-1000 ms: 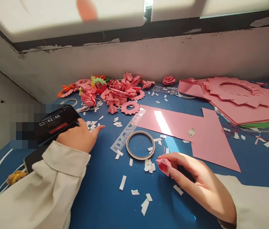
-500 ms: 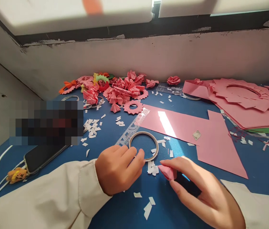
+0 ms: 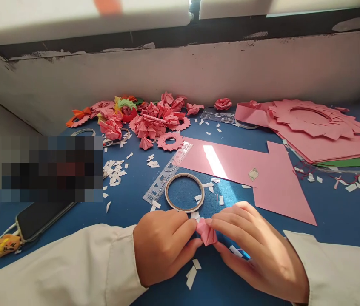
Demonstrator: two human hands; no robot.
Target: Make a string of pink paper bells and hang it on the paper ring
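Note:
A small folded pink paper piece (image 3: 207, 232) sits between my two hands, low over the blue table. My left hand (image 3: 165, 246) pinches its left side between thumb and index finger, the other fingers curled. On the other side, my right hand (image 3: 256, 248) grips it with the thumb below and fingertips above. Just beyond them lies a roll of tape (image 3: 201, 199), flat on the table beside a clear stencil ruler (image 3: 161, 180). White paper scraps (image 3: 192, 275) are scattered around the hands.
Pink paper sheets (image 3: 282, 182) lie ahead to the right, with a stack of zigzag-edged pink paper (image 3: 278, 114) behind. Folded paper flowers (image 3: 150, 123) are heaped at the back by the wall. A phone (image 3: 42, 219) with a cable and an orange charm (image 3: 6, 245) lies left.
My left hand has come from beside the tape roll to the pink paper piece and taken hold of it. My right hand has moved left with the piece. The view has shifted slightly right.

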